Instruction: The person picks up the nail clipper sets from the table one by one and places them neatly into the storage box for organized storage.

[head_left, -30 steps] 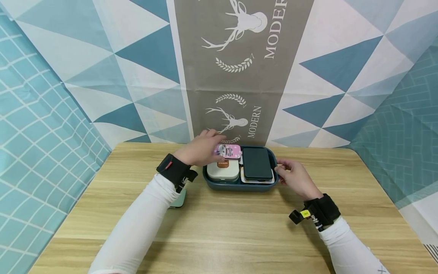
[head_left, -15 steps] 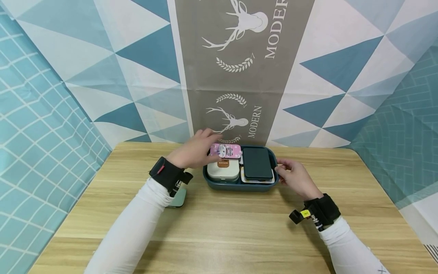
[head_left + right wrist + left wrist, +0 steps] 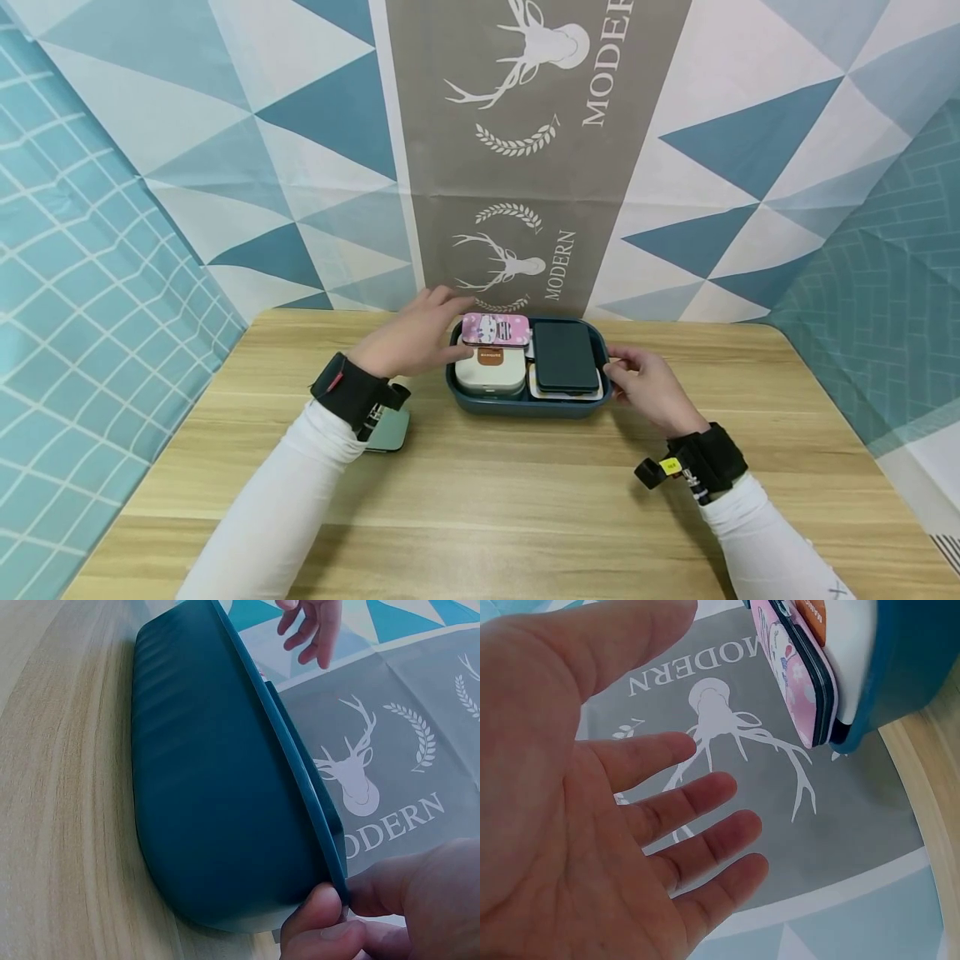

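Observation:
A dark blue oval basket [image 3: 525, 408] stands at the back of the table. On its left side lie a cream box [image 3: 504, 373] with a brown label and, behind it, a flat pink case [image 3: 496, 330] with a cartoon figure and a dark edge. A dark flat, book-like item [image 3: 564, 357] tops the pile on the right. My left hand [image 3: 411, 337] hovers at the basket's left end, fingers spread and palm bare, apart from the pink case in the left wrist view. With thumb and fingers my right hand [image 3: 352, 915] pinches the basket's right rim.
A pale green flat item [image 3: 388, 432] with rounded corners lies on the table [image 3: 480, 517], partly behind my left wrist. A patterned cloth wall [image 3: 510, 183] rises directly behind the basket. White or coloured cards [image 3: 592, 392] show under the dark item.
My left hand has drawn back leftward, off the pink case, uncovering more of it and of the green item. The right hand stays at the rim, and the basket has not moved.

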Available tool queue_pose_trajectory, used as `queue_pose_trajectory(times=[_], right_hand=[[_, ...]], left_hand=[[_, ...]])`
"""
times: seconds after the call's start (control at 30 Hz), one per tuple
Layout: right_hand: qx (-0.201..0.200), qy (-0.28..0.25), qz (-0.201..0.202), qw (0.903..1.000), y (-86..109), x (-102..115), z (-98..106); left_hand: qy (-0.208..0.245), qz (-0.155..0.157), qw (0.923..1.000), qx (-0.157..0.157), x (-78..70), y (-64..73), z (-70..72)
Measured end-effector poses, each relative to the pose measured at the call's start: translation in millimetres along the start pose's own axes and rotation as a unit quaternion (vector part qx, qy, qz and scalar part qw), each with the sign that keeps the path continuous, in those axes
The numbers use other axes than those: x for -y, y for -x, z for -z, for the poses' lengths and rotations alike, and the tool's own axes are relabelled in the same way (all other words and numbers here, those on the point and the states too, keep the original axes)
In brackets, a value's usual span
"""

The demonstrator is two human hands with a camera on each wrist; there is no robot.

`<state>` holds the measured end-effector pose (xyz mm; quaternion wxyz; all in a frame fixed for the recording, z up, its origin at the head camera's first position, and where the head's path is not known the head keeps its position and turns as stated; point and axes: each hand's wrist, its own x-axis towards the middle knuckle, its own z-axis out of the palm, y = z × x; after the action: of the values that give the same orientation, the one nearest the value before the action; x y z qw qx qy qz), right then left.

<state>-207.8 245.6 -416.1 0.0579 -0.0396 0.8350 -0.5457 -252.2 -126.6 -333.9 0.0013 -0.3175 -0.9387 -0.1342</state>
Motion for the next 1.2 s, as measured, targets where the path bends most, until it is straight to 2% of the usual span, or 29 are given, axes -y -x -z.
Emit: queue_pose_trajectory(times=[1.0,1.2], right_hand=[[0.003,-0.003,-0.003,1.0,1.3,1,0],[0.004,-0.002,-0.002,1.0,0.7,0,1]], left_hand=[[0.011,0.004,0.9993,-0.036,11.9,45.2,-3.5],[-0.004,0.001,0.9993,-0.038,15.5,55.2,-6.4]])
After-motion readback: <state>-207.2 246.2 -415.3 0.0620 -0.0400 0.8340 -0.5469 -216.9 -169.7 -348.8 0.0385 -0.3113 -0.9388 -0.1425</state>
